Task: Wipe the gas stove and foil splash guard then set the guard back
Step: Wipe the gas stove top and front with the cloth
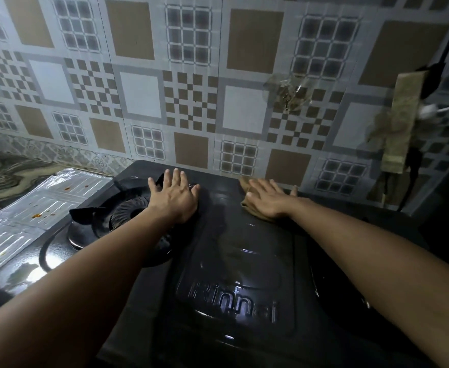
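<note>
A black gas stove (234,261) with raised lettering fills the middle of the head view. Its left burner (127,211) and black grate sit beside my left arm. My left hand (174,196) lies flat on the stove top with its fingers straight, near the back edge. My right hand (268,199) presses flat on a brown cloth (246,191) at the stove's back right. The foil splash guard (32,208) lies flat on the counter to the left of the stove, with orange stains on it.
A patterned tiled wall (191,88) rises right behind the stove. A marbled counter (2,171) shows at far left. At right hang a worn cloth strip (401,123), a dark cable and a white plug (428,110).
</note>
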